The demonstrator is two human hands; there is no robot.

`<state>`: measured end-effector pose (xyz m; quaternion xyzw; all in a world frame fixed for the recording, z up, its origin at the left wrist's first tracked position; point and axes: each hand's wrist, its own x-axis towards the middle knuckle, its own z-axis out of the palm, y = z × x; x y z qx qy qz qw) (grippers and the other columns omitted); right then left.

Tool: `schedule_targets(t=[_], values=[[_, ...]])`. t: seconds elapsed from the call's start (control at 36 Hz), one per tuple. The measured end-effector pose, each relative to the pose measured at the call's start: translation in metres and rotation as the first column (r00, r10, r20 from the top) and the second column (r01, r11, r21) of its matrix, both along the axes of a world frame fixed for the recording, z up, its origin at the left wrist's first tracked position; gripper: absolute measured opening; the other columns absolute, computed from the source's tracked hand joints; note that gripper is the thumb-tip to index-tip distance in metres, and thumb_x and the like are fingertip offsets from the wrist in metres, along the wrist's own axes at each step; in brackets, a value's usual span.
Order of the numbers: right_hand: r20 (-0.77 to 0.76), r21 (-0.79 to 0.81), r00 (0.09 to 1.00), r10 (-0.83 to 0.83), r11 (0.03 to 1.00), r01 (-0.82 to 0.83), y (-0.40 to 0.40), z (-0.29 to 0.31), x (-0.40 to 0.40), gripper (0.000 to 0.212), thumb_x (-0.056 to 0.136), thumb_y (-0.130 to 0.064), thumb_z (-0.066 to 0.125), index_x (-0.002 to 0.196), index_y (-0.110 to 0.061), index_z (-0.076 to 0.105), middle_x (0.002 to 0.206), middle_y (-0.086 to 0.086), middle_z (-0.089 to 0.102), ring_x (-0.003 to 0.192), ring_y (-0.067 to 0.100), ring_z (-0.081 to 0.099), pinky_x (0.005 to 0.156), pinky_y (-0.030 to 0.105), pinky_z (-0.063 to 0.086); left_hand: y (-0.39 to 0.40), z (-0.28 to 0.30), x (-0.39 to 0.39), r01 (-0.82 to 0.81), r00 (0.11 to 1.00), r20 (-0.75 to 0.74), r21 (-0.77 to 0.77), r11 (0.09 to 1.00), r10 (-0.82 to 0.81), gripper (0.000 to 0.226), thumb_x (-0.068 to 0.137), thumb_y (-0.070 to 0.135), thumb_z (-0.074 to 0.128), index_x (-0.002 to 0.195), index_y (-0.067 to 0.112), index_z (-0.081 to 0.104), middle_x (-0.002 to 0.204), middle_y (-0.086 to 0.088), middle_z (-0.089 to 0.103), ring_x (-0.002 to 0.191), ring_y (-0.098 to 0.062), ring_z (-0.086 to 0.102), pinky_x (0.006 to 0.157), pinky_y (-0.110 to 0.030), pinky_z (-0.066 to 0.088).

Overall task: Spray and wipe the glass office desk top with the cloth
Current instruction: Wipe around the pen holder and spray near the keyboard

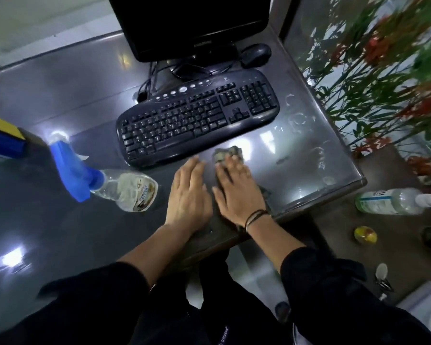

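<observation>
While wiping near front edge of glass desk top [60, 220]: right hand [237, 192] flat, fingers straight, pressing grey cloth [228, 153] to glass, presumably to spread pressure. Left hand [188, 195] flat alongside, holding nothing, likely bracing. Spray bottle [105, 180] lying just left, set aside. Keyboard [197, 118] immediately beyond fingertips blocks forward strokes; monitor [189, 23] and mouse [255, 54] behind.

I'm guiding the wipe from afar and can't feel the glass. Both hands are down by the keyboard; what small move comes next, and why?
Probably slide the right hand, pressing the cloth, rightward toward the desk corner. Smeary swirl marks show on the glass there, right of the keyboard. The left hand lies flat beside it, and the spray bottle stands unheld.
</observation>
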<state>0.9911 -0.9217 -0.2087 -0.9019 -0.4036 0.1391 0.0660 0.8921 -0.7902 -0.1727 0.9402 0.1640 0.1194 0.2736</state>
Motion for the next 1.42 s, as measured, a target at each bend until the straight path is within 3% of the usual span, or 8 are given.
schedule_targets(t=[0.14, 0.28, 0.39, 0.61, 0.81, 1.0, 1.25, 1.42], values=[[0.024, -0.023, 0.993, 0.119, 0.993, -0.119, -0.049, 0.003, 0.018, 0.062, 0.105, -0.043, 0.034, 0.161, -0.016, 0.03, 0.17, 0.013, 0.02, 0.158, 0.032, 0.016, 0.128, 0.048, 0.017, -0.003, -0.031, 0.049, 0.011, 0.977, -0.213, -0.018, 1.0, -0.015, 0.061, 0.095, 0.017, 0.038, 0.151, -0.007, 0.042, 0.154, -0.025, 0.046, 0.143, -0.041, 0.043, 0.122, -0.053, 0.034], [0.164, -0.122, 0.922, -0.35, 0.92, 0.371, -0.108, 0.01, 0.126, 0.062, 0.107, -0.043, 0.027, 0.161, -0.012, 0.027, 0.168, 0.02, 0.019, 0.155, 0.04, 0.018, 0.127, 0.054, 0.018, -0.011, -0.05, 0.053, 0.15, 0.931, -0.353, 0.147, 0.978, -0.09, 0.064, 0.098, 0.028, 0.047, 0.155, -0.001, 0.04, 0.162, -0.022, 0.038, 0.147, -0.04, 0.036, 0.125, -0.049, 0.027], [0.139, -0.139, 0.848, -0.511, 0.838, 0.528, -0.1, 0.007, 0.148, 0.07, 0.106, -0.052, 0.016, 0.164, -0.012, 0.02, 0.17, 0.022, 0.008, 0.158, 0.039, 0.009, 0.128, 0.055, 0.011, -0.009, -0.055, 0.055, 0.139, 0.933, -0.353, 0.163, 0.977, -0.073, 0.065, 0.095, 0.03, 0.049, 0.153, 0.003, 0.043, 0.161, -0.02, 0.038, 0.145, -0.04, 0.036, 0.124, -0.05, 0.028], [0.026, -0.054, 0.999, 0.035, 0.998, -0.034, -0.066, -0.002, 0.044, 0.065, 0.107, -0.049, 0.028, 0.163, -0.018, 0.025, 0.172, 0.012, 0.014, 0.159, 0.03, 0.01, 0.129, 0.05, 0.011, -0.011, -0.051, 0.056, 0.129, 0.923, -0.379, 0.148, 0.98, -0.064, 0.066, 0.095, 0.033, 0.046, 0.154, 0.005, 0.041, 0.162, -0.019, 0.035, 0.147, -0.039, 0.033, 0.126, -0.049, 0.025], [0.069, -0.099, 0.963, -0.26, 0.959, 0.265, -0.083, 0.007, 0.179, 0.067, 0.106, -0.048, 0.027, 0.165, -0.017, 0.016, 0.171, 0.015, 0.01, 0.159, 0.034, 0.007, 0.128, 0.054, 0.009, -0.01, -0.051, 0.057, 0.115, 0.925, -0.377, 0.153, 0.981, -0.05, 0.066, 0.096, 0.033, 0.047, 0.155, 0.005, 0.042, 0.162, -0.018, 0.035, 0.146, -0.037, 0.031, 0.125, -0.049, 0.026], [0.097, -0.097, 0.976, -0.196, 0.974, 0.206, -0.039, 0.001, 0.26, 0.074, 0.095, -0.04, 0.032, 0.162, -0.008, 0.025, 0.168, 0.024, 0.019, 0.156, 0.041, 0.017, 0.128, 0.054, 0.015, -0.011, -0.058, 0.057, 0.107, 0.942, -0.333, 0.194, 0.975, -0.038, 0.065, 0.094, 0.027, 0.056, 0.153, 0.004, 0.045, 0.161, -0.018, 0.037, 0.145, -0.039, 0.035, 0.123, -0.052, 0.029], [0.045, -0.02, 0.995, -0.094, 0.995, 0.095, -0.119, -0.001, 0.161, 0.061, 0.106, -0.034, 0.031, 0.163, -0.015, 0.023, 0.172, 0.013, 0.014, 0.159, 0.031, 0.01, 0.129, 0.052, 0.008, -0.012, -0.053, 0.057, 0.103, 0.928, -0.372, 0.183, 0.978, -0.028, 0.067, 0.094, 0.033, 0.048, 0.154, 0.004, 0.045, 0.161, -0.018, 0.037, 0.144, -0.04, 0.037, 0.123, -0.051, 0.029], [0.11, -0.057, 0.989, -0.096, 0.993, 0.103, -0.063, -0.006, 0.267, 0.06, 0.107, -0.04, 0.024, 0.164, -0.019, 0.021, 0.172, 0.01, 0.014, 0.158, 0.03, 0.013, 0.126, 0.06, 0.016, -0.013, -0.055, 0.057, 0.097, 0.933, -0.359, 0.195, 0.976, -0.021, 0.066, 0.094, 0.034, 0.045, 0.153, 0.003, 0.047, 0.16, -0.018, 0.038, 0.143, -0.041, 0.039, 0.122, -0.052, 0.03]])
